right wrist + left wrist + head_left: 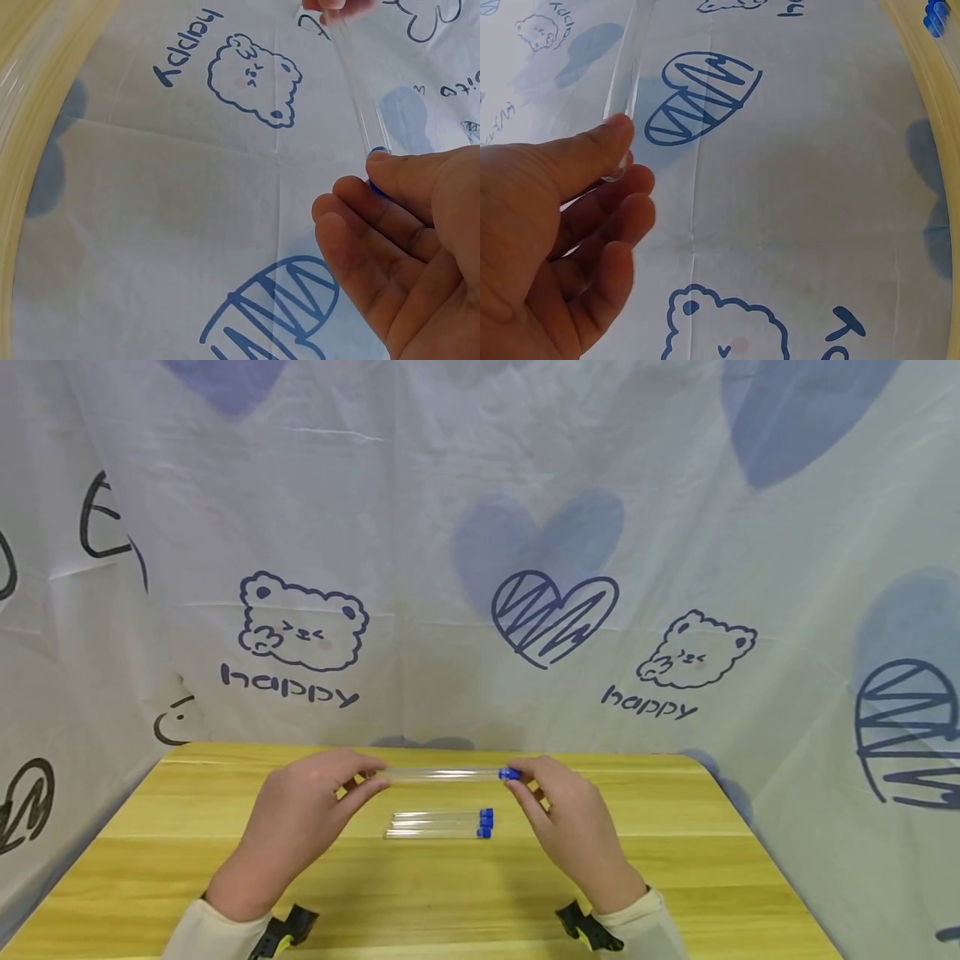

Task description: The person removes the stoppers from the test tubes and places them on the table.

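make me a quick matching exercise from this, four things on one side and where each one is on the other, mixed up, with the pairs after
1 left hand
2 right hand
3 three tubes
4 cloth

a at the blue cap of the held tube
b hanging behind the table
c at the clear end of the held tube
d lying side by side on the table

Pairs: 1-c, 2-a, 3-d, 4-b

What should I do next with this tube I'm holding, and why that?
I'd probably lower the held tube to the table, alongside the three capped tubes lying side by side there. Your left hand pinches its clear end and your right hand its blue cap, so both ends are supported, and the cap points right, like theirs.
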Demonstrator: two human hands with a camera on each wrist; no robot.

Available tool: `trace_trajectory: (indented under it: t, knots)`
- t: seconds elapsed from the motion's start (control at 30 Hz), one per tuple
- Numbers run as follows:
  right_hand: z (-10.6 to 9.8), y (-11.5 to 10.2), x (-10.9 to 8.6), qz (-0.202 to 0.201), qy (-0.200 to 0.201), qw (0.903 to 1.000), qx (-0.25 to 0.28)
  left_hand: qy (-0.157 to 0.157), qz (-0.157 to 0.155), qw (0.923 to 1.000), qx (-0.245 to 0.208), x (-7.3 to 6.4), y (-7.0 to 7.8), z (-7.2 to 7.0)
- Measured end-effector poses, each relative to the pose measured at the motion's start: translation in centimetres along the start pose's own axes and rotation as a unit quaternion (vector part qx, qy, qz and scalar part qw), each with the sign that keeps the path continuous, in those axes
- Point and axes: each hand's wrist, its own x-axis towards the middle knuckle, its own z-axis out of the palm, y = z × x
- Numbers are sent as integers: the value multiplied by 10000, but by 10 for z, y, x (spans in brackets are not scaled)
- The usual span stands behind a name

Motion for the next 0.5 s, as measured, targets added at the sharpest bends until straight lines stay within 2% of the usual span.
trace_trajectory:
  t: [0.1, 0.27, 0.5]
  knots:
    - [1, 0, 0, -13, 18, 10000, 70, 155, 28, 9999, 50, 1, 0, -2]
    - [2, -1, 0, 169, -40, 9994, 295, 156, 74, 9998, 62, 1, 0, -1]
    - [0, -6, 1, 549, -492, 9956, 576, 113, -38, 9999, -19, 0, -4, -1]
